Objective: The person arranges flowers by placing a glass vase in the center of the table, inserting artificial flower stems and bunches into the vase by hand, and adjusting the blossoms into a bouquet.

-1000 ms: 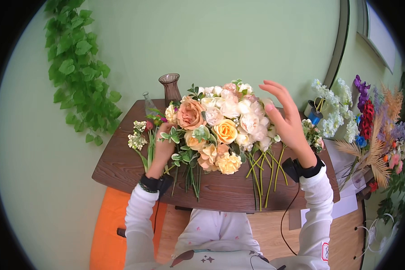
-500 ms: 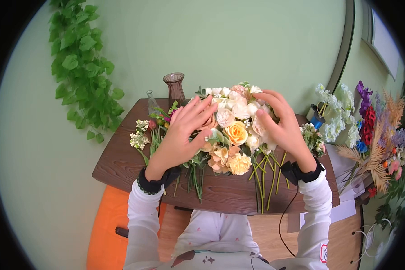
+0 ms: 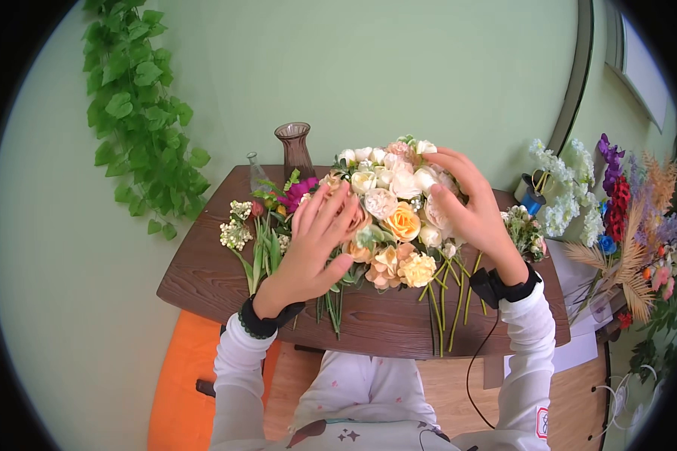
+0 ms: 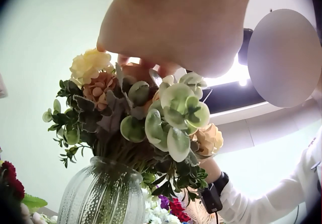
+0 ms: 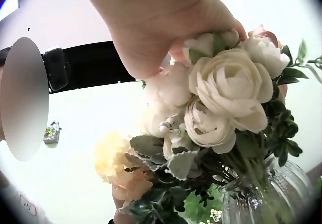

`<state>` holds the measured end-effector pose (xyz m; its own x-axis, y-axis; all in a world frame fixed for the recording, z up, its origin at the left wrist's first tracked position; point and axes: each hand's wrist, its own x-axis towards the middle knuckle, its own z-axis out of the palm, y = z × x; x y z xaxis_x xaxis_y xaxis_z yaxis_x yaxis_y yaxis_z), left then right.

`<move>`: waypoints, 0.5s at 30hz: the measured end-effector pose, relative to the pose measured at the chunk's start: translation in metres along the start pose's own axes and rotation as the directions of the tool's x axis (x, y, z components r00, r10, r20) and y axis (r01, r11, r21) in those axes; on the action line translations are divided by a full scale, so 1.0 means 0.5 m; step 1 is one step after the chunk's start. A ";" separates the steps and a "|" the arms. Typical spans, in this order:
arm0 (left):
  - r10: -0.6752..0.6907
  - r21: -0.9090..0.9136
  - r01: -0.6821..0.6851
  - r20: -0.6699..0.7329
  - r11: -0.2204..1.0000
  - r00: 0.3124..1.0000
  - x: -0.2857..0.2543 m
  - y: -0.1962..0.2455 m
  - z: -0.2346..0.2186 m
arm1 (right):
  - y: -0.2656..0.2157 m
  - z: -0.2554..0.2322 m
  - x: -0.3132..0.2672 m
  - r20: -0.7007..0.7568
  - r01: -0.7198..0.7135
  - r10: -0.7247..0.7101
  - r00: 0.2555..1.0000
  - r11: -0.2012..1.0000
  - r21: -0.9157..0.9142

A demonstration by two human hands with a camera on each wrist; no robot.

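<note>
A full bouquet of white, peach and yellow flowers [image 3: 402, 222] stands over the dark wooden table [image 3: 203, 263]; both wrist views show its stems inside a ribbed clear glass vase [image 4: 103, 194]. My left hand [image 3: 311, 244] lies against the bouquet's left side, fingers extended and spread over the peach blooms. On the right side, my right hand [image 3: 474, 210] rests on white blooms with its fingers gently bent and thumb apart. In the right wrist view white roses [image 5: 231, 85] sit under the palm, and the fingertips are partly hidden behind them.
A brown glass vase [image 3: 296, 154] and a small clear bottle [image 3: 257, 177] stand at the table's back left. Loose green stems [image 3: 447, 308] lie along the front. Blue ribbon spool [image 3: 532, 201] and many coloured flowers [image 3: 617, 218] are at the right; vines [image 3: 132, 113] hang left.
My left hand has come up from low at the bouquet's left side onto its blooms, then slid slightly down. My right hand has moved in against the white flowers.
</note>
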<state>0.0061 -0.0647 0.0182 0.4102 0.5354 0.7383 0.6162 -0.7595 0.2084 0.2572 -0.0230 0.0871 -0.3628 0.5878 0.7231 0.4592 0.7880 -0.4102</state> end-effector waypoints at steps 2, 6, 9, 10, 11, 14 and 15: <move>-0.009 -0.033 0.008 -0.019 0.999 1.000 0.011 0.006 -0.016 | 0.006 -0.002 0.001 -0.010 0.008 -0.008 1.000 1.000 -0.004; -0.018 -0.122 0.007 -0.092 0.992 0.996 0.033 0.003 -0.029 | 0.015 -0.013 0.003 -0.037 -0.028 0.035 0.999 0.985 0.172; -0.004 -0.193 -0.016 -0.103 0.981 0.995 0.048 0.000 -0.041 | 0.019 -0.023 0.006 -0.037 -0.069 0.079 0.996 0.973 0.221; 0.001 -0.225 -0.026 -0.111 0.974 0.994 0.051 0.000 -0.044 | 0.020 -0.025 0.008 -0.035 -0.076 0.087 0.996 0.970 0.231; -0.004 -0.230 -0.017 -0.090 0.973 0.996 0.054 0.002 -0.046 | 0.024 -0.026 0.011 -0.037 -0.078 0.088 0.995 0.970 0.231; 0.007 -0.211 -0.007 -0.001 0.977 1.000 0.056 0.001 -0.044 | 0.036 -0.026 0.028 -0.042 0.005 0.001 0.999 0.989 0.150; 0.008 -0.212 -0.007 0.002 0.977 1.000 0.056 0.003 -0.044 | 0.035 -0.026 0.037 -0.001 0.028 -0.028 1.000 0.995 0.092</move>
<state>0.0040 -0.0592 0.0532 0.4166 0.5302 0.7385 0.4566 -0.8245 0.3343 0.2689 -0.0005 0.1005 -0.3750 0.5656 0.7345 0.3727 0.8174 -0.4392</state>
